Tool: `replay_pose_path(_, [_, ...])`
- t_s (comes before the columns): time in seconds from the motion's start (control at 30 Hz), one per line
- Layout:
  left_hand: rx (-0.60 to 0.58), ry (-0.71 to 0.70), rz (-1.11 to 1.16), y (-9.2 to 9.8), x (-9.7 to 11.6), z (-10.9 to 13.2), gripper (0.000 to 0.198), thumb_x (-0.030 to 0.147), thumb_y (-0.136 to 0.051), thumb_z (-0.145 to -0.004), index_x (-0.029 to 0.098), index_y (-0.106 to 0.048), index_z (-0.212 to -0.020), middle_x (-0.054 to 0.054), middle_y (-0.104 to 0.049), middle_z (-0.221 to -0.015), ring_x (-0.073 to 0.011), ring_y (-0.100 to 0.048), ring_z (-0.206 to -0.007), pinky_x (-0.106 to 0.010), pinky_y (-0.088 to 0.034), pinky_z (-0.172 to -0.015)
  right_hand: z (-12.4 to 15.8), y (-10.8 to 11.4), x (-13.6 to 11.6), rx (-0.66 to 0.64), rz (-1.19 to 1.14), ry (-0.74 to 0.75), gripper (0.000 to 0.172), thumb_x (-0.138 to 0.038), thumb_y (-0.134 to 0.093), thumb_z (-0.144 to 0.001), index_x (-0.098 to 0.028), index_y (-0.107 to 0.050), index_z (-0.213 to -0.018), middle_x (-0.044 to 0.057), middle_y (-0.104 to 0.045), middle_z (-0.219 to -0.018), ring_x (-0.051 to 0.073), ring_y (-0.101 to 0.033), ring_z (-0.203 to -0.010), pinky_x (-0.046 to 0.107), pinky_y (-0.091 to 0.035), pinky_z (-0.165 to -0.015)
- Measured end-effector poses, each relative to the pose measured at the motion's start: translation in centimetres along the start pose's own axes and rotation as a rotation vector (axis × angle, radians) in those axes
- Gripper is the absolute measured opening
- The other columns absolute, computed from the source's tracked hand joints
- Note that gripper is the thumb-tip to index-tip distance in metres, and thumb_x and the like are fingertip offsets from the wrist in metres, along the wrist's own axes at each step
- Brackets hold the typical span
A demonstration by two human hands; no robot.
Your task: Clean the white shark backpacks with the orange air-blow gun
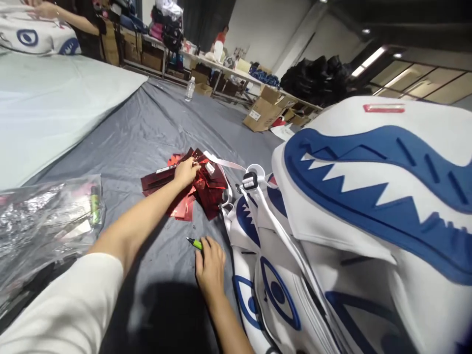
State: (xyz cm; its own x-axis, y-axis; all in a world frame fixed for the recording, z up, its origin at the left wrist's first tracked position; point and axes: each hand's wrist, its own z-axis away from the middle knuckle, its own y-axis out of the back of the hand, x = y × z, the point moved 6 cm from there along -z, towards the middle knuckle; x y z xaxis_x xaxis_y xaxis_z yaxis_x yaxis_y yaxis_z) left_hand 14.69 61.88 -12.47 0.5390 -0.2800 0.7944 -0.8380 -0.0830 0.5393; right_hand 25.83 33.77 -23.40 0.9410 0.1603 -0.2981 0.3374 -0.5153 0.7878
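My left hand (187, 172) reaches to a heap of shiny red foil tags (180, 209) on the grey cloth, its fingers closed at the top of the heap where small beads show. My right hand (212, 265) is curled around a green pen (196, 243) with a dark tip pointing left, low over the cloth. Right of both hands, white bags (280, 290) with blue eye and toothed-mouth patterns are stacked. A white strap (228, 162) with a black buckle (250, 180) runs from the bags to the red tags.
At left lies a clear plastic bag (47, 216) with a green marker (95, 204) on it. A water bottle (190, 89) and an open carton (263, 110) stand farther back. Another person's hands (44, 11) touch a white bag (37, 37) at top left.
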Motion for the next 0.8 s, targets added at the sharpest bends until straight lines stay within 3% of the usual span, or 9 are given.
replay_pose_path(0.1, [-0.043,-0.097,-0.105,3.1,-0.1,6.2,0.011,0.031,-0.062,-0.088,0.021,-0.065,-0.092,-0.008,-0.073,-0.092,-0.0270,-0.068,-0.092,-0.035,-0.047,-0.084,-1.0,2.4,-1.0,0.105,-0.101,0.002,0.032,-0.022,-0.045,-0.098,-0.016,-0.062,-0.125,0.016,-0.063,-0.126,0.029,-0.055,-0.118,0.050,-0.044,-0.100])
replay_pose_path(0.2, [-0.094,-0.132,-0.021,6.2,-0.8,13.1,0.010,0.033,-0.061,-0.087,0.023,-0.063,-0.087,-0.003,-0.071,-0.084,-0.0222,-0.067,-0.083,-0.032,-0.048,-0.078,-3.0,4.5,-2.7,0.164,-0.172,0.016,0.034,-0.020,-0.044,-0.099,-0.018,-0.064,-0.126,0.015,-0.063,-0.127,0.027,-0.052,-0.120,0.047,-0.042,-0.103])
replay_pose_path(0.33, [-0.161,-0.102,0.174,8.6,-1.6,19.5,0.017,0.038,-0.062,-0.085,0.021,-0.063,-0.087,-0.002,-0.071,-0.086,-0.0192,-0.066,-0.081,-0.031,-0.050,-0.079,-6.5,4.0,-5.7,0.014,-0.204,0.114,0.034,-0.014,-0.047,-0.096,-0.022,-0.069,-0.121,0.010,-0.062,-0.133,0.026,-0.048,-0.124,0.045,-0.039,-0.104])
replay_pose_path(0.43, [-0.162,-0.104,0.257,9.1,-1.7,21.1,0.019,0.037,-0.063,-0.084,0.019,-0.065,-0.090,-0.004,-0.072,-0.091,-0.0189,-0.067,-0.086,-0.032,-0.050,-0.085,-8.3,2.3,-7.2,-0.155,-0.221,0.122,0.025,-0.015,-0.056,-0.093,-0.022,-0.074,-0.109,0.008,-0.065,-0.129,0.027,-0.048,-0.124,0.046,-0.036,-0.105])
replay_pose_path(0.5, [-0.127,-0.107,0.274,9.3,-1.6,21.1,0.019,0.036,-0.064,-0.082,0.019,-0.065,-0.090,-0.004,-0.072,-0.093,-0.0185,-0.067,-0.088,-0.032,-0.050,-0.088,-9.1,1.7,-7.7,-0.203,-0.255,0.086,0.019,-0.018,-0.060,-0.092,-0.022,-0.075,-0.103,0.008,-0.067,-0.125,0.026,-0.048,-0.124,0.045,-0.034,-0.105])
replay_pose_path(0.8, [-0.080,-0.130,0.266,9.4,-0.8,19.9,0.027,0.039,-0.067,-0.075,0.019,-0.063,-0.093,-0.003,-0.072,-0.094,-0.0173,-0.067,-0.087,-0.031,-0.052,-0.088,-10.1,2.8,-9.1,-0.323,-0.309,0.073,0.011,-0.024,-0.060,-0.094,-0.021,-0.071,-0.095,0.002,-0.071,-0.108,0.018,-0.054,-0.110,0.036,-0.030,-0.102])
